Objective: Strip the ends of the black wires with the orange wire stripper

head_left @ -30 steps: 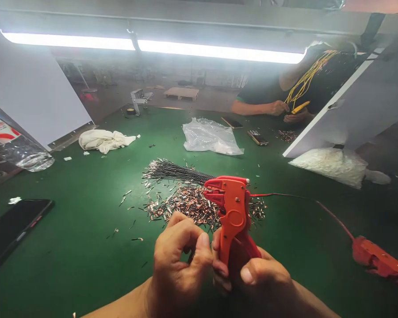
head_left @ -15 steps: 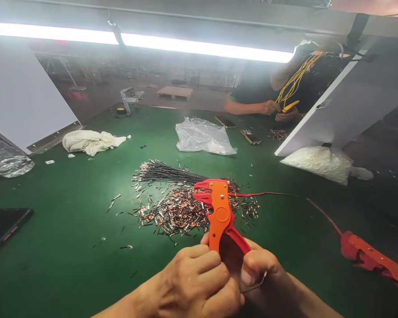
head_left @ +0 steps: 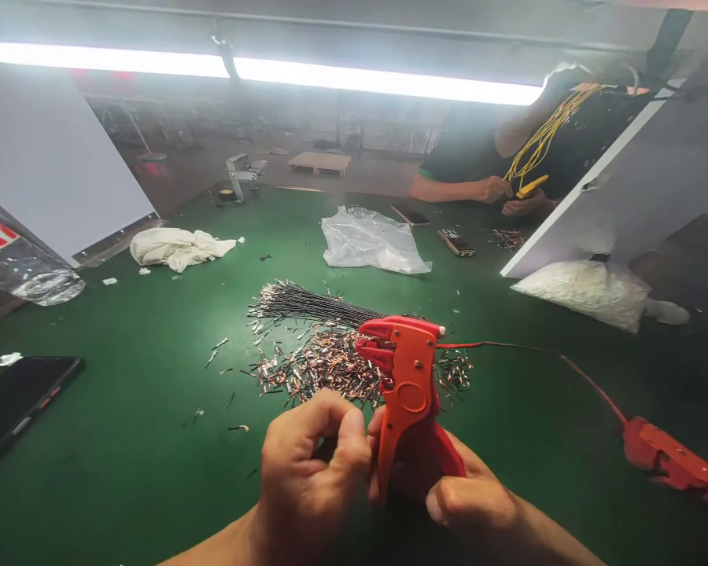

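Observation:
My right hand point(head_left: 469, 499) grips the handles of an orange-red wire stripper point(head_left: 407, 385), held upright with its jaws pointing left. My left hand point(head_left: 310, 464) is closed in a pinch right beside the tool's handle; what its fingers hold is hidden. Just beyond the tool lies a heap of stripped copper and black wire bits point(head_left: 324, 365) on the green table point(head_left: 123, 440). Behind the heap lies a bundle of black wires point(head_left: 307, 303). A thin red wire point(head_left: 507, 347) runs from behind the tool's head to the right.
A red tool point(head_left: 676, 464) lies at the right. A dark phone point(head_left: 17, 397) is at the left edge, a plastic bottle point(head_left: 23, 271) and white cloth point(head_left: 174, 248) behind it. A clear bag point(head_left: 371, 244) and a bag of white parts point(head_left: 590, 291) lie further back. A co-worker's hands point(head_left: 507, 196) hold yellow wires.
Half a second ago both hands sat lower with the stripper dropped; now the tool is raised again and my left hand has come back up to pinch beside the handle.

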### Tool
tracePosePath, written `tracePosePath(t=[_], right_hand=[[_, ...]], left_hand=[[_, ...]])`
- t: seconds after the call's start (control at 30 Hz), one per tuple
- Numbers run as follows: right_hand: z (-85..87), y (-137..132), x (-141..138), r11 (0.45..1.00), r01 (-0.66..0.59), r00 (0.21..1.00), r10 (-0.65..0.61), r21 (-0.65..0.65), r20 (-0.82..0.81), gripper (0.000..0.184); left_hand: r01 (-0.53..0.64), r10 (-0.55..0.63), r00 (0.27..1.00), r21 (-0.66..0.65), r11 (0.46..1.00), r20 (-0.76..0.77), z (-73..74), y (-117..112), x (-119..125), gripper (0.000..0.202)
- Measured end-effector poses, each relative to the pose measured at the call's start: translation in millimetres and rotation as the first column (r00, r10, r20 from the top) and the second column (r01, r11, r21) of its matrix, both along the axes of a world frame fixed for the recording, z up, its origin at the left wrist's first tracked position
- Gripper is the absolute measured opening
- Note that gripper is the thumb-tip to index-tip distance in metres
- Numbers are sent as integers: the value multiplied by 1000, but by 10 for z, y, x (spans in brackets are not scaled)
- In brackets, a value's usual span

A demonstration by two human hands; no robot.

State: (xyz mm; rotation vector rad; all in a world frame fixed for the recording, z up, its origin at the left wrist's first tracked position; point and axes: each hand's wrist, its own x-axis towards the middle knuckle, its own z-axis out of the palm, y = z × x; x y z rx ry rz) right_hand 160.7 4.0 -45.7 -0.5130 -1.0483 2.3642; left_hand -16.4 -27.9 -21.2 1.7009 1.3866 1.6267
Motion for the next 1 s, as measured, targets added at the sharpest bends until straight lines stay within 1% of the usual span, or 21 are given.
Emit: tracePosePath(t=[0.07, 0.13, 0.3, 0.37, 0.47, 0.63, 0.77, 0.9, 1.0], right_hand=[[31, -1, 4, 1000, 3, 1000, -3, 8, -8, 59], [40, 3, 0, 1000, 5, 1000, -5, 6, -16, 58], [36, 9, -27, 998, -25, 998, 22, -57, -53, 53], [45, 6, -37, 996, -43, 998, 39, -78, -55, 53], [50, -9, -54, 995, -66, 998, 64, -76, -29, 48], [-10, -24, -56, 999, -49, 999, 49, -10, -3, 39], [-27, -9, -39, 995, -83, 995, 80, 53, 53, 36], [-40, -15, -56, 994, -58, 995, 51, 93, 82, 39], [-98, -38, -79, 994, -26, 997, 18, 111, 72, 40]], left_hand=[[42, -39, 998, -52, 998, 47, 4, -8, 17, 30], [55, -52, 997, -50, 997, 50, 29, -18, 27, 28], [-60, 59, 997, -16, 998, -45, 68, -23, 43, 28], [-62, 59, 996, -48, 997, -69, 61, -19, 49, 29], [-31, 25, 997, -83, 996, -71, 48, -8, 55, 29], [-16, 12, 998, -72, 997, -64, 47, 5, 61, 28], [-30, 25, 997, -64, 997, -78, 22, 2, 70, 28], [-26, 20, 994, -56, 998, -110, -5, 8, 77, 29], [-22, 14, 993, -60, 998, -119, -16, 11, 77, 28]])
